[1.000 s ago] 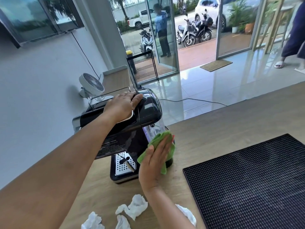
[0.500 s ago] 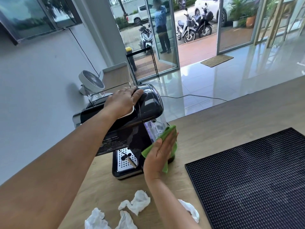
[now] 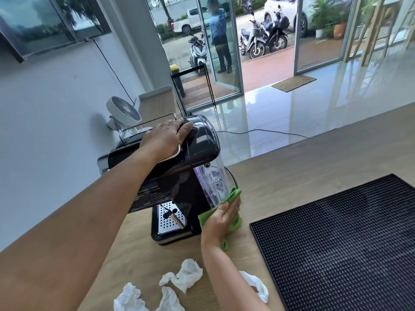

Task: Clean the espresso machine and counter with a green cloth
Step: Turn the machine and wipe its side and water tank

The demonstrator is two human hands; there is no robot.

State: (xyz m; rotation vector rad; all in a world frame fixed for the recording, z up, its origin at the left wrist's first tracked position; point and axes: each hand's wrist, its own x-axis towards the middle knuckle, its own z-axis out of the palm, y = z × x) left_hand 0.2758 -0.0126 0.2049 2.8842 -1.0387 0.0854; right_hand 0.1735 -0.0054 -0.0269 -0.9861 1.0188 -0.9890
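At centre left, the left hand (image 3: 167, 140) is lying flat on top of the espresso machine (image 3: 184, 191), likely bracing it against sideways push. Just right, the right hand (image 3: 222, 218) is pressing the green cloth (image 3: 234, 194), palm flat, against the machine's lower side near the bench (image 3: 280, 176).

There are one espresso machine (image 3: 179, 180), one green cloth (image 3: 235, 194), four crumpled tissues (image 3: 186, 274), one black mat (image 3: 336, 239) and one white fan (image 3: 123, 111).

My left hand (image 3: 166, 140) lies palm down, fingers straight and close together, arm stretched well forward. My right hand (image 3: 221, 217) is flat, fingers straight, thumb spread, wrist bent back, pressing.
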